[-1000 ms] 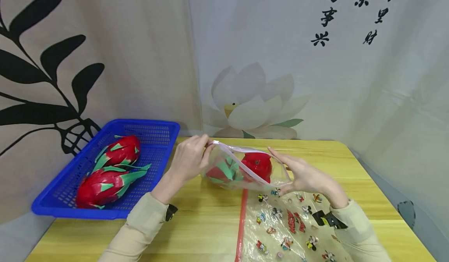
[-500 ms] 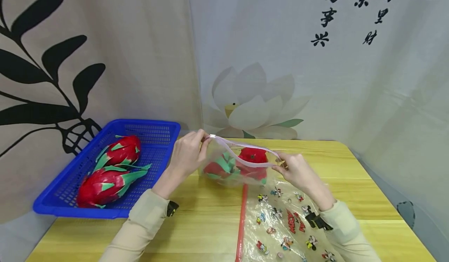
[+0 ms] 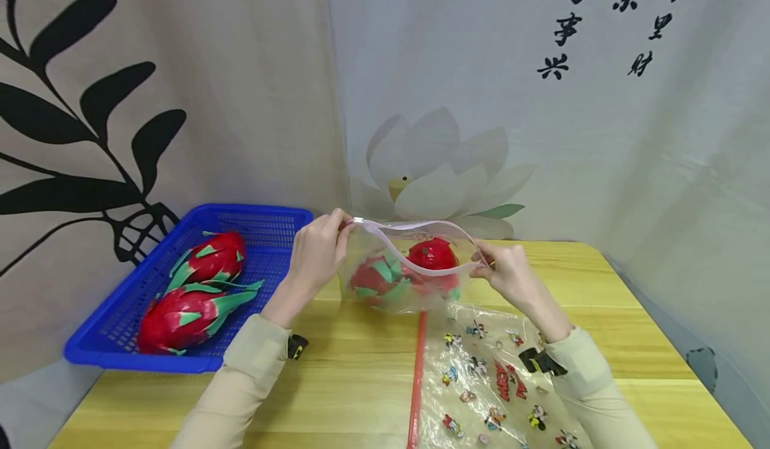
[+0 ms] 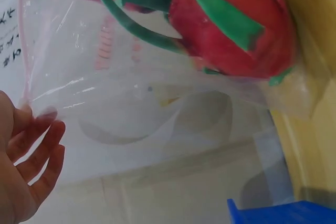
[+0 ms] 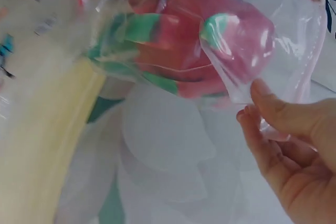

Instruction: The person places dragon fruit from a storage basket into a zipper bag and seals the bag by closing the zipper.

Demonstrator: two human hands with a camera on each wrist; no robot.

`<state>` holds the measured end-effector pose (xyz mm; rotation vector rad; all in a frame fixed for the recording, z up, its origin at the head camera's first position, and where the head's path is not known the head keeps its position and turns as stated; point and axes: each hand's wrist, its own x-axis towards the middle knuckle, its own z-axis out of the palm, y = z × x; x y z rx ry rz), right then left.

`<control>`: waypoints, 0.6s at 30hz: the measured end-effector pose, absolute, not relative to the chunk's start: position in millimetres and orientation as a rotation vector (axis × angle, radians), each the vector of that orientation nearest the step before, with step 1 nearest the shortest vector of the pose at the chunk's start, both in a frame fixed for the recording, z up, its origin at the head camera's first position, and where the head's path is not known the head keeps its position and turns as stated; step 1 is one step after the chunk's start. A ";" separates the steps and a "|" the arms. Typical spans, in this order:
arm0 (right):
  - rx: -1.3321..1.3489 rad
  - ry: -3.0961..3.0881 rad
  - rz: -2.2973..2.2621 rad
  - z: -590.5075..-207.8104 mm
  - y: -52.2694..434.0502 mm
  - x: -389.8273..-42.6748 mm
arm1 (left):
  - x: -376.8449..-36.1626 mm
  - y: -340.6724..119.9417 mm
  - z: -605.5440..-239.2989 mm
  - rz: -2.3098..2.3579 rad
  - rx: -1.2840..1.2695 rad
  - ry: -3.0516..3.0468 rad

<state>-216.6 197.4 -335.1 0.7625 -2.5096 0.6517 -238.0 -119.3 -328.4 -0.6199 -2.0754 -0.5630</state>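
While dragon fruit (image 3: pixel 385 279) fills it, both hands pinch the bag (image 3: pixel 402 295).

Black brush-written Chinese characters (image 3: pixel 644 25) stand on the pale wall hanging (image 3: pixel 601 135), up and to the right of its painted lotus (image 3: pixel 439 168). Those that read fairly surely are 事 and 兴 at the left of the group and 财 toward the right; the top row is cut by the picture's edge and cannot be made out.

On the cartoon-printed plastic bag (image 3: pixel 487 382) lying flat on the bench (image 3: pixel 361 395), below the lotus, a small red word (image 3: pixel 500 379) is printed among the figures, too small to spell out.
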 end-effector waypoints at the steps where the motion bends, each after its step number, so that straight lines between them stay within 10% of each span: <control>1: 0.776 -2.469 0.630 -331.6 197.3 -220.8 | -240.6 -119.4 -326.7 -0.573 -0.614 -2.081; 18: 0.630 -2.095 0.571 -319.7 197.9 -273.3 | -274.2 -127.6 -318.3 -0.729 -0.377 -2.047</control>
